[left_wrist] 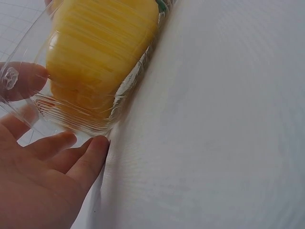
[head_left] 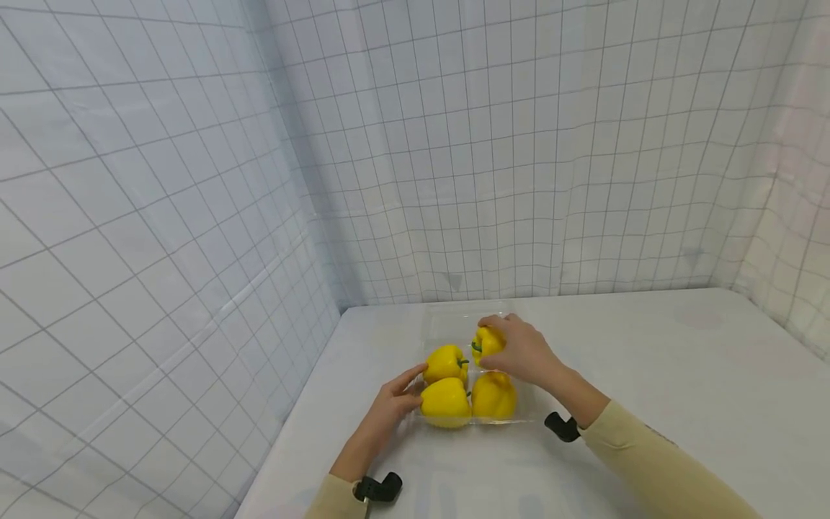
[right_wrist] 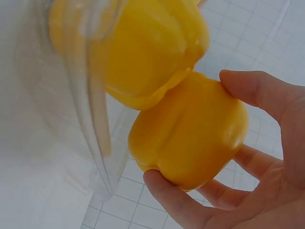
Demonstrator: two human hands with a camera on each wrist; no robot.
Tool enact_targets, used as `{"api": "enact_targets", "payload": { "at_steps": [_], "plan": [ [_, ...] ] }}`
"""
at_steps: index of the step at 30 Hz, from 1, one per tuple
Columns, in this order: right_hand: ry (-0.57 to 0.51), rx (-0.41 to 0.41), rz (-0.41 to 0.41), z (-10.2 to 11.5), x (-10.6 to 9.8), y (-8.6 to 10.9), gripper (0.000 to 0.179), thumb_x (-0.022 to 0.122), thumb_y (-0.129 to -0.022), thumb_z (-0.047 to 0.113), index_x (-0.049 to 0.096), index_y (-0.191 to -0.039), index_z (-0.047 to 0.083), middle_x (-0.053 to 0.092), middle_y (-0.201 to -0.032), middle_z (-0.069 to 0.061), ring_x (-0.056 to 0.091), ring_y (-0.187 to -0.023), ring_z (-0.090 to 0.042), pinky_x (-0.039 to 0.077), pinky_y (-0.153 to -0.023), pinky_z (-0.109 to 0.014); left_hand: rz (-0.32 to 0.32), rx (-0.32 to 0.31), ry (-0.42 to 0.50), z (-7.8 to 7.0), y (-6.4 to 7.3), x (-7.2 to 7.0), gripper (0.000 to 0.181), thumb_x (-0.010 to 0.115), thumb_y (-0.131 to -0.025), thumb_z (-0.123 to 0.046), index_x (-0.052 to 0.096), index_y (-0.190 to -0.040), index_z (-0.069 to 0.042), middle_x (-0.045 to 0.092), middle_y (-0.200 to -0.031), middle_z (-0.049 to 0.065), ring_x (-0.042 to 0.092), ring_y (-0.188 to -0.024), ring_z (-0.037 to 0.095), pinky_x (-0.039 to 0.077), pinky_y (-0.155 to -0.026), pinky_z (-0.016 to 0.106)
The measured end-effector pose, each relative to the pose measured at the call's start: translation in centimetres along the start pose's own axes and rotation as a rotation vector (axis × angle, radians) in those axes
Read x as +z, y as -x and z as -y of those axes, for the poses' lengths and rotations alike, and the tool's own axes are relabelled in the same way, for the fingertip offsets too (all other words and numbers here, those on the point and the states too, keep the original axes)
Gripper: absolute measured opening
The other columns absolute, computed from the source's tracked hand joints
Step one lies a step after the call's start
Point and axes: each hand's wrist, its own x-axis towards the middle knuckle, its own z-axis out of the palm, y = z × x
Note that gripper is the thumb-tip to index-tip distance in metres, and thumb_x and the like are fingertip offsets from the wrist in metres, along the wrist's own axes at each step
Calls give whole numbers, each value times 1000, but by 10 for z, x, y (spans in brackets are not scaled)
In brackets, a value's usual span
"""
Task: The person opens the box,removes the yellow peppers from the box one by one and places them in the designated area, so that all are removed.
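Observation:
Several yellow bell peppers sit in a clear plastic container: one at back left, one at front left, one at front right. My right hand grips another yellow bell pepper at the container's back right, thumb and fingers spread round it. Its green stem points left in the head view. My left hand lies along the container's left side with its fingers extended. In the left wrist view, its fingertips touch the clear wall low down, beside a pepper inside.
The container's clear lid lies folded back behind the peppers. All this stands on a white table. White grid-patterned sheeting hangs behind the table and at both sides.

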Motion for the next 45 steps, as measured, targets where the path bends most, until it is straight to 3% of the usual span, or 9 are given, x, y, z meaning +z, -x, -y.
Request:
{"api": "enact_targets", "payload": {
  "at_steps": [24, 45],
  "plan": [
    [-59, -6, -55, -15, -24, 10, 60, 82, -81, 29, 59, -136, 21, 60, -123, -10, 57, -96, -26, 52, -79, -45, -18, -28, -1, -3, 3, 1, 64, 57, -92, -8, 46, -153, -22, 23, -165, 12, 21, -149, 41, 18, -111, 71],
    [-88, 51, -92, -51, -45, 29, 62, 79, -84, 29, 55, -140, 19, 58, -128, -14, 55, -104, -31, 51, -85, -51, -32, -24, -3, -2, 0, 3, 63, 58, -92, -8, 47, -152, -22, 25, -164, 12, 23, -148, 41, 22, -112, 68]
  ]
}}
